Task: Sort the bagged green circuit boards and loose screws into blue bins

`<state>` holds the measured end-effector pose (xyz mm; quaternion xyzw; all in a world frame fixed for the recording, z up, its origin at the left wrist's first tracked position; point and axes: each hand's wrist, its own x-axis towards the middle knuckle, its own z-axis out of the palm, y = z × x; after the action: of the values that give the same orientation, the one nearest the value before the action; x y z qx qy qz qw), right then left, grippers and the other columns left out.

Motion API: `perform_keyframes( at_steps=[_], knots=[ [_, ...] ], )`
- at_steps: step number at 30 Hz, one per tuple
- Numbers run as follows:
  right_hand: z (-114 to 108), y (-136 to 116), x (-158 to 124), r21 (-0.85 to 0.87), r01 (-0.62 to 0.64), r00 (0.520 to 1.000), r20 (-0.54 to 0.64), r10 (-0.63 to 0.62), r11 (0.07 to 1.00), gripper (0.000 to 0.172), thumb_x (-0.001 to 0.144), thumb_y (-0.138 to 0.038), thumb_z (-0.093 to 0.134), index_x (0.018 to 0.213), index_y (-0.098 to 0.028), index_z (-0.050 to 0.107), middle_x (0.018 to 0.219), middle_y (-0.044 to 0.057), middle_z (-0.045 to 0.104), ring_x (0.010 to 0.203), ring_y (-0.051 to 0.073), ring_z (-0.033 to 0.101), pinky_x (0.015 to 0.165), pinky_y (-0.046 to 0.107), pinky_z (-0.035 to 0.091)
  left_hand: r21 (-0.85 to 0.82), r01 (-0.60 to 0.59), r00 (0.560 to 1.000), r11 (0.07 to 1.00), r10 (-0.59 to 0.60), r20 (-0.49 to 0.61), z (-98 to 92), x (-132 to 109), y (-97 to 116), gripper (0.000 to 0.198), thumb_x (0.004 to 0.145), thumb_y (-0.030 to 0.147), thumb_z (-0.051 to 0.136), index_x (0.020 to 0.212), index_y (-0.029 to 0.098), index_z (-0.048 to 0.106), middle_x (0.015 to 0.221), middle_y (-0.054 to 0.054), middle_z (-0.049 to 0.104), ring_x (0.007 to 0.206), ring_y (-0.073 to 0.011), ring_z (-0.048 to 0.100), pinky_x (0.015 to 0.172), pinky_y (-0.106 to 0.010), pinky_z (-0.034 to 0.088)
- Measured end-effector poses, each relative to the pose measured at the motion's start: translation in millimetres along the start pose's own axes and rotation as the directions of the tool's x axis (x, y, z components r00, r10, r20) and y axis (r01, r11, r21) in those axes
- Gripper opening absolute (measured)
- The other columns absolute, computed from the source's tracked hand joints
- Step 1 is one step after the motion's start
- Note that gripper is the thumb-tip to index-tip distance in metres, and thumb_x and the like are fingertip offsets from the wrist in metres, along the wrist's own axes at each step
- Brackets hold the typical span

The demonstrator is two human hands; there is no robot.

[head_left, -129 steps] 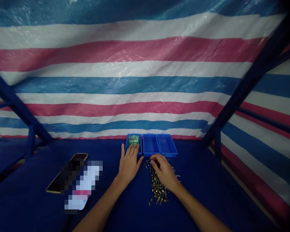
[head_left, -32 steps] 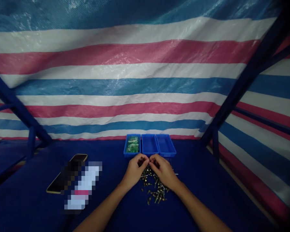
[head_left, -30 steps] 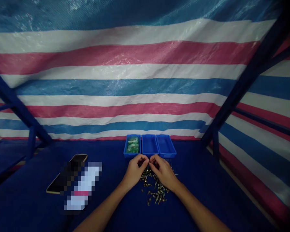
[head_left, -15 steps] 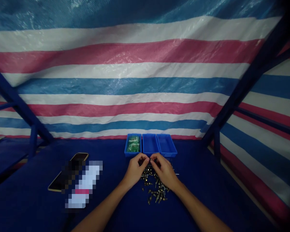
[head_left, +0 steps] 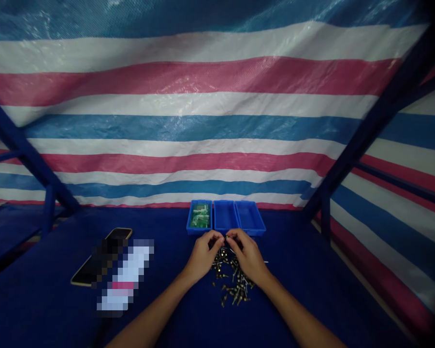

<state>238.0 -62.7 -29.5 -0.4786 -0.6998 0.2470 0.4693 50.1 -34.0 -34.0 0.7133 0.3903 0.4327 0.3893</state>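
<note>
My left hand [head_left: 204, 252] and my right hand [head_left: 247, 253] meet fingertip to fingertip, just in front of the blue bins. Both are closed in a pinch. A tiny dark piece shows between the fingertips, too small to name. Below and between the hands lies a loose pile of small brass-coloured metal parts with thin shanks [head_left: 237, 290], some of them hidden under my right hand. The left blue bin [head_left: 188, 227] holds green-and-clear small pieces. The middle blue bin [head_left: 224, 215] and the right blue bin [head_left: 249, 215] show bare floors.
A phone [head_left: 83, 270] lies on the blue table surface [head_left: 50, 309] at the left, beside a blurred-out white and red item [head_left: 125, 278]. Blue frame posts [head_left: 333, 174] slant up on both sides. A striped plastic sheet [head_left: 188, 101] hangs behind the bins.
My right fingertips have shifted very slightly around the tiny piece. Both hands otherwise stay in place, and the view has tilted a little.
</note>
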Motion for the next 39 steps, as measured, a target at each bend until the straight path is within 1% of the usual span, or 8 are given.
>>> perform_keyframes(
  at_steps=[7, 12, 21, 24, 27, 30, 35, 39],
  knots=[
    [-2.6, -3.4, 1.2, 0.000, -0.005, 1.000, -0.015, 0.005, 1.000, 0.019, 0.107, -0.040, 0.053, 0.106, -0.025, 0.064, 0.095, 0.003, 0.070, 0.088, 0.022, 0.066, 0.082, 0.032, 0.050, 0.140, -0.071, 0.997, 0.988, 0.068, 0.025, 0.0, -3.2, 5.8, 0.022, 0.103, 0.038, 0.058, 0.098, 0.023, 0.074, 0.094, -0.003, 0.074, 0.091, -0.0214, 0.065, 0.085, -0.033, 0.049],
    [-4.7, -7.5, 0.5, -0.014, -0.006, 0.999, -0.034, 0.005, 1.000, 0.018, 0.107, -0.036, 0.052, 0.111, -0.024, 0.065, 0.101, 0.004, 0.071, 0.089, 0.022, 0.067, 0.083, 0.032, 0.051, 0.222, -0.116, 0.993, 0.968, 0.110, 0.038, -0.5, -4.3, 10.6, 0.018, 0.104, 0.032, 0.057, 0.108, 0.026, 0.074, 0.104, -0.003, 0.076, 0.099, -0.0230, 0.065, 0.092, -0.037, 0.048],
    [-8.1, -3.3, 2.8, -0.026, -0.040, 0.991, -0.132, 0.036, 0.999, 0.021, 0.106, -0.039, 0.054, 0.114, -0.022, 0.064, 0.091, 0.003, 0.070, 0.078, 0.020, 0.066, 0.076, 0.030, 0.050, 0.334, -0.072, 0.997, 0.940, 0.072, 0.011, -0.2, -4.9, 6.1, 0.018, 0.103, 0.027, 0.058, 0.112, 0.029, 0.074, 0.107, -0.001, 0.076, 0.103, -0.0237, 0.065, 0.094, -0.040, 0.046],
    [-7.9, -1.9, 3.4, -0.057, -0.021, 0.987, -0.162, 0.011, 0.998, 0.020, 0.107, -0.038, 0.054, 0.112, -0.022, 0.064, 0.095, 0.004, 0.069, 0.079, 0.019, 0.064, 0.076, 0.030, 0.050, 0.367, -0.082, 0.997, 0.927, 0.079, 0.024, -0.1, -5.3, 6.4, 0.018, 0.104, 0.027, 0.057, 0.111, 0.028, 0.074, 0.106, -0.002, 0.076, 0.103, -0.0245, 0.064, 0.093, -0.041, 0.045],
    [-7.6, -0.3, 3.9, -0.079, 0.021, 0.986, -0.164, -0.034, 0.997, 0.021, 0.109, -0.037, 0.050, 0.113, -0.022, 0.064, 0.104, 0.006, 0.068, 0.090, 0.021, 0.065, 0.083, 0.032, 0.050, 0.398, -0.093, 0.996, 0.913, 0.088, 0.030, -0.5, -5.9, 8.5, 0.019, 0.105, 0.029, 0.056, 0.111, 0.029, 0.074, 0.105, -0.002, 0.076, 0.103, -0.0250, 0.064, 0.092, -0.041, 0.045],
    [-7.7, 1.7, 4.5, -0.075, 0.032, 0.985, -0.166, -0.045, 0.997, 0.023, 0.110, -0.037, 0.048, 0.113, -0.022, 0.065, 0.105, 0.006, 0.068, 0.095, 0.022, 0.065, 0.086, 0.033, 0.050, 0.418, -0.102, 0.995, 0.903, 0.099, 0.029, -1.2, -6.4, 10.1, 0.019, 0.105, 0.028, 0.055, 0.111, 0.029, 0.073, 0.106, -0.002, 0.076, 0.104, -0.0248, 0.064, 0.092, -0.041, 0.044],
    [-7.9, 3.2, 5.1, -0.052, 0.016, 0.987, -0.156, -0.024, 0.999, 0.027, 0.111, -0.038, 0.044, 0.109, -0.022, 0.066, 0.099, 0.005, 0.068, 0.092, 0.021, 0.065, 0.085, 0.031, 0.048, 0.443, -0.089, 0.995, 0.892, 0.100, -0.001, -3.0, -6.5, 9.7, 0.018, 0.105, 0.027, 0.056, 0.108, 0.029, 0.073, 0.106, -0.001, 0.076, 0.105, -0.0245, 0.064, 0.091, -0.040, 0.043],
    [-7.7, 3.8, 5.1, -0.057, -0.009, 0.989, -0.149, 0.000, 0.998, 0.035, 0.112, -0.039, 0.038, 0.100, -0.021, 0.065, 0.088, 0.003, 0.065, 0.082, 0.020, 0.063, 0.078, 0.030, 0.046, 0.446, -0.083, 0.995, 0.891, 0.095, -0.006, -3.5, -6.1, 10.0, 0.018, 0.105, 0.027, 0.055, 0.108, 0.029, 0.073, 0.107, 0.000, 0.076, 0.105, -0.0243, 0.064, 0.091, -0.040, 0.043]
  ],
)
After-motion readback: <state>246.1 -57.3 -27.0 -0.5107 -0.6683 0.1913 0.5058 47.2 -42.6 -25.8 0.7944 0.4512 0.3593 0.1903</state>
